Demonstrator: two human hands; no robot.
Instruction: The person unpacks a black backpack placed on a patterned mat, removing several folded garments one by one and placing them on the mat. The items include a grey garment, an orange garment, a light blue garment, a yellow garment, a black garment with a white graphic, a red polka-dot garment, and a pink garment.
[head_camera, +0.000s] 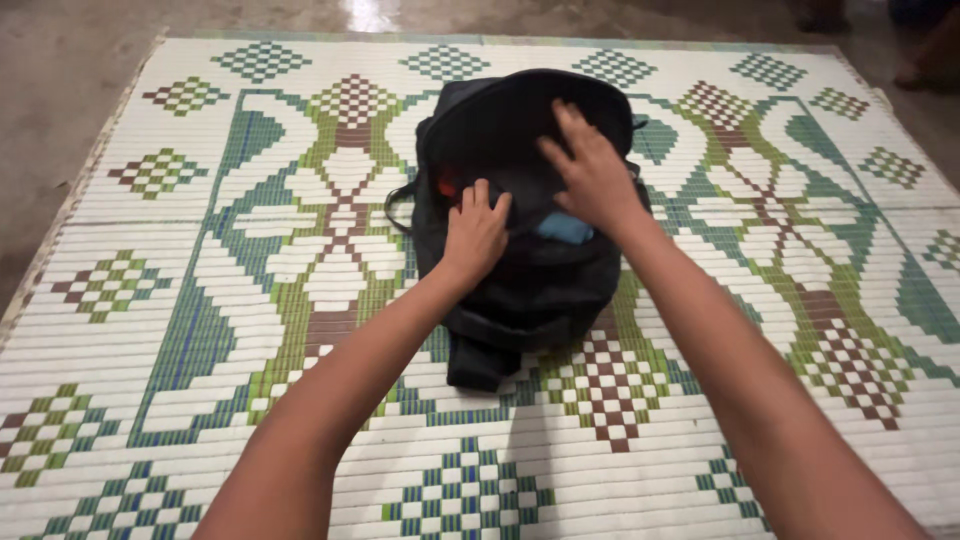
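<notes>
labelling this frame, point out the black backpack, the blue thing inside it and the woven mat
black backpack (530, 290): head view, lower front panel
blue thing (565, 229): head view, its exposed middle in the opening
woven mat (200, 300): head view, bare patterned part left of the bag

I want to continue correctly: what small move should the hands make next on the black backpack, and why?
Probably part the opening wider: the left hand and right hand both rest on the black backpack, where a blue item and a red item only peek out.
</notes>
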